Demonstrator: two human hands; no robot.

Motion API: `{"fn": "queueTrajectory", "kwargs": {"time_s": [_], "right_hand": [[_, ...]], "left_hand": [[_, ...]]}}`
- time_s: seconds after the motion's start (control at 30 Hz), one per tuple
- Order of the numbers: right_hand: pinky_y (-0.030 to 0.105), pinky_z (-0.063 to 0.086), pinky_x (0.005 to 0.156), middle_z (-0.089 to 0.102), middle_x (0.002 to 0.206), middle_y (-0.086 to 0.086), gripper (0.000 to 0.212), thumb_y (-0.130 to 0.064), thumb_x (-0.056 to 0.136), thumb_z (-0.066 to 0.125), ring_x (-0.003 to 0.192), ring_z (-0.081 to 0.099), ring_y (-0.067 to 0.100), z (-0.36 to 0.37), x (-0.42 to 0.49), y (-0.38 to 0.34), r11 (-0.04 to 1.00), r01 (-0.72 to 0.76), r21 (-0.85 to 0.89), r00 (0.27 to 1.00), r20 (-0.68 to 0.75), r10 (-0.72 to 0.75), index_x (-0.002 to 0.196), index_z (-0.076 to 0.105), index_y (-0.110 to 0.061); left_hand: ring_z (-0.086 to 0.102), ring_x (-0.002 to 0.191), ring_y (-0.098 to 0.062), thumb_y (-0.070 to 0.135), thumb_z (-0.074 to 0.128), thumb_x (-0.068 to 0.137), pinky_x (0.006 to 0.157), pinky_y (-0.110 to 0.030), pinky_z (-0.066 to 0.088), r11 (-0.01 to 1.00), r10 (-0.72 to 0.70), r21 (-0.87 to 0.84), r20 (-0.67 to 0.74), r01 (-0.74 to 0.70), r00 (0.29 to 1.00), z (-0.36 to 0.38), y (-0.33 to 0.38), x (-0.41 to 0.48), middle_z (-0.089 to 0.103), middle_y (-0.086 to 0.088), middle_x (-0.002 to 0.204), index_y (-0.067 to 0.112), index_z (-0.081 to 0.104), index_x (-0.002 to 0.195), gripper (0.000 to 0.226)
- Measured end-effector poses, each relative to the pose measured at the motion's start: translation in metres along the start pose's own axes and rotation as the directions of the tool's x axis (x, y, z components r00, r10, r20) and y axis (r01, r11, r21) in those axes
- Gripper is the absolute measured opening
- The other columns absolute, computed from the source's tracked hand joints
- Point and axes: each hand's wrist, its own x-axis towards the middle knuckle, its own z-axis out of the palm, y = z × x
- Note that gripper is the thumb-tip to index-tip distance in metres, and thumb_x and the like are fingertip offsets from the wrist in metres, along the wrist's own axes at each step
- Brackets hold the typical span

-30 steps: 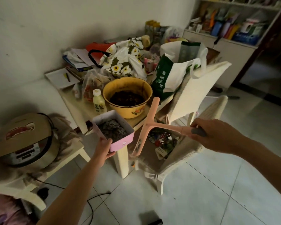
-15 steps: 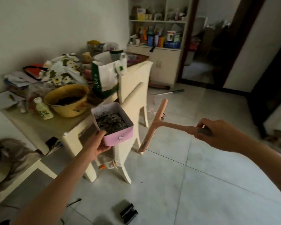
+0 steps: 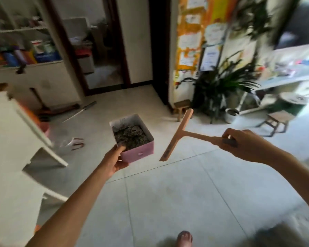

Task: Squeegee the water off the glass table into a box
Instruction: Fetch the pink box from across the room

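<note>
My left hand (image 3: 114, 162) grips a small pink box (image 3: 137, 154) from below at its near corner, thumb over the rim; the box is white inside and holds dark wet debris. My right hand (image 3: 243, 143) grips the handle of a pink T-shaped squeegee (image 3: 177, 136), whose blade points down-left and hangs in the air to the right of the box. Both are carried over the tiled floor. A glass-topped table (image 3: 289, 78) shows blurred at the far right.
A white chair (image 3: 25, 132) stands at the left. Behind it are a white cabinet with shelves (image 3: 34, 75), a doorway (image 3: 100, 50), potted plants (image 3: 219, 90), small stools (image 3: 275, 120) and a long knife (image 3: 80, 111) on the floor. My bare foot (image 3: 185, 237) is at the bottom edge.
The view has swung right, away from the cluttered table toward the doorway and plants. Both hands keep their hold on the box and squeegee, carried along.
</note>
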Motion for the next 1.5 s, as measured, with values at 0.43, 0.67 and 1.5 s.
{"fn": "queueTrajectory", "kwargs": {"time_s": [0.43,0.67,1.5], "right_hand": [[0.035,0.053,0.066,0.064,0.076,-0.007,0.026,-0.056,0.086,0.052,0.066,0.06,0.014,-0.055,0.067,0.301,0.867,-0.498,0.025,0.866,-0.039,0.499,0.088,0.053,-0.03],[0.028,0.048,0.062,0.066,0.081,-0.001,0.018,-0.045,0.09,0.057,0.069,0.058,0.018,-0.089,0.085,0.473,0.75,-0.66,0.05,0.749,-0.031,0.662,0.089,0.052,-0.028],[0.033,0.046,0.064,0.062,0.079,0.001,0.023,-0.048,0.087,0.057,0.073,0.056,0.022,-0.215,0.243,1.092,0.474,-0.867,0.156,0.472,-0.049,0.88,0.088,0.053,-0.025]], "left_hand": [[0.064,0.077,-0.022,0.032,0.06,0.089,0.066,-0.033,0.057,0.971,-0.095,0.238,0.399,-0.003,0.912,0.413,0.059,0.164,0.066,-0.009,0.089,0.022,0.062,0.096,0.012],[0.064,0.083,-0.025,0.033,0.06,0.09,0.067,-0.035,0.056,0.916,-0.174,0.395,0.541,-0.066,0.823,0.649,0.069,0.234,0.067,-0.01,0.092,0.023,0.06,0.101,0.014],[0.06,0.064,-0.024,0.025,0.061,0.09,0.051,-0.03,0.055,0.827,-0.332,0.54,0.694,-0.156,0.639,1.42,0.113,0.382,0.06,-0.01,0.073,0.016,0.056,0.089,0.011]]}}
